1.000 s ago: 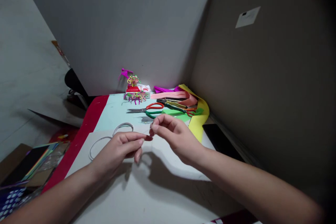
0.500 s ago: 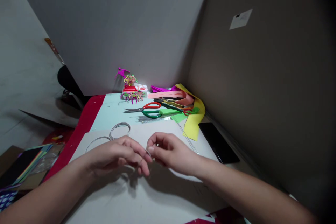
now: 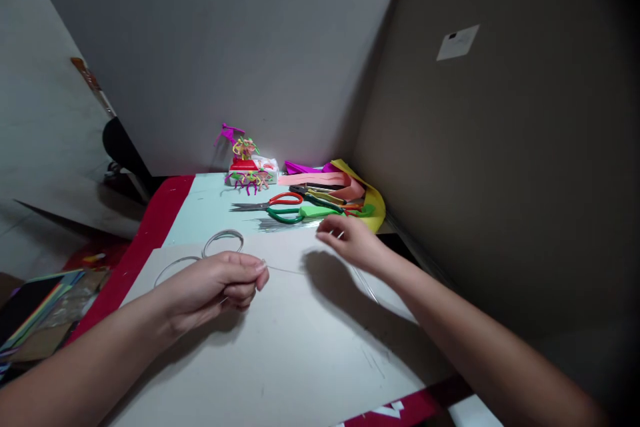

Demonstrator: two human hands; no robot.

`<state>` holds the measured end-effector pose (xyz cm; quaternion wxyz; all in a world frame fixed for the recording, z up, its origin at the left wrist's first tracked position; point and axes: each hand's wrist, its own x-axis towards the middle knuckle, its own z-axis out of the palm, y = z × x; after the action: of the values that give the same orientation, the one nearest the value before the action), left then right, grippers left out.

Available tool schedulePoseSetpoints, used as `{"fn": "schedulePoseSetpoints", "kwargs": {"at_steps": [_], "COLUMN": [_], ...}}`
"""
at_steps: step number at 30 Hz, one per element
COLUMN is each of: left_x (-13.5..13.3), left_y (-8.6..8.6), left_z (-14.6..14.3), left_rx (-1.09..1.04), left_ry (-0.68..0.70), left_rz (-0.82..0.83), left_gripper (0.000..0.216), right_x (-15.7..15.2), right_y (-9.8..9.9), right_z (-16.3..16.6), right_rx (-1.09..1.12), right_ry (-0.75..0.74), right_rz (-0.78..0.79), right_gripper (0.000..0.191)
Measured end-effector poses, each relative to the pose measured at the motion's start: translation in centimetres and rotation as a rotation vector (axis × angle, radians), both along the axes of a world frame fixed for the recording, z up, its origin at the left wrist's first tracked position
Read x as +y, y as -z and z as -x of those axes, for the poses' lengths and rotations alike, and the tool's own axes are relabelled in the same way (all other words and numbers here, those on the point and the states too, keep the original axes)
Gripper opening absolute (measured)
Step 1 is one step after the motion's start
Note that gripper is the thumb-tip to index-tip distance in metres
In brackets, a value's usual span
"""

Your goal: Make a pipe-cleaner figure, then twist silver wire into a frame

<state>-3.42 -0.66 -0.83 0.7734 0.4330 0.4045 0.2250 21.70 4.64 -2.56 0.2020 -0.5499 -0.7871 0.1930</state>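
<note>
My left hand [image 3: 227, 283] is closed in a pinch over the white board. Between its thumb and forefinger is a thin wire [image 3: 285, 270], whose visible length sticks out to the right. My right hand [image 3: 353, 240] is raised over the board's far right part, just in front of the green strip [image 3: 315, 211]. Its fingers are curled but apart from the thumb, and I see nothing in them. Coiled wire [image 3: 223, 238] lies on the board behind my left hand, one loop partly hidden by it. Scissors [image 3: 260, 205] with a red and a green handle lie beyond.
Pliers [image 3: 320, 199] lie beside the scissors, with a yellow strip [image 3: 375, 203] and a salmon strip [image 3: 310, 179] near them. A small box [image 3: 270, 170] with colourful twisted pieces stands at the back. Thin wires [image 3: 367, 287] lie on the board; grey panels rise behind and right.
My right hand has moved away from my left hand, up and to the right, and its fingers have parted. My left fingers have closed into a pinch on the thin wire.
</note>
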Motion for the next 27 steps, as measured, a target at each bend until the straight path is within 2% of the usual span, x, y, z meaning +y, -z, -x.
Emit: {"fn": "schedulePoseSetpoints", "kwargs": {"at_steps": [4,7,10,13,17,23,27], "left_x": [0.4,0.5,0.5,0.6,0.6,0.4,0.3], "left_y": [0.0,0.0,0.0,0.2,0.1,-0.3,-0.2], "left_z": [0.1,0.1,0.2,0.2,0.2,0.3,0.3], "left_rx": [-0.064,-0.090,-0.070,-0.035,-0.014,-0.011,0.020], "left_ry": [-0.065,-0.088,-0.080,-0.066,-0.074,-0.030,-0.067], "left_rz": [0.061,0.099,0.047,-0.001,0.043,-0.049,-0.086], "left_gripper": [0.026,0.025,0.025,0.025,0.021,0.018,0.018], "right_x": [4.2,5.7,7.0,8.5,9.8,9.7,9.3], "right_y": [2.4,4.1,4.9,5.1,4.9,4.3,4.4], "right_z": [-3.0,-3.4,-2.9,-2.5,-2.6,-3.6,-3.7], "right_rx": [-0.171,-0.239,-0.260,-0.236,-0.149,0.026,0.125], "right_ry": [0.181,0.238,0.250,0.237,0.235,0.265,0.290], "right_rz": [-0.009,0.032,0.099,0.183,0.286,0.399,0.435], "right_gripper": [0.011,0.015,0.022,0.026,0.029,0.029,0.030]}}
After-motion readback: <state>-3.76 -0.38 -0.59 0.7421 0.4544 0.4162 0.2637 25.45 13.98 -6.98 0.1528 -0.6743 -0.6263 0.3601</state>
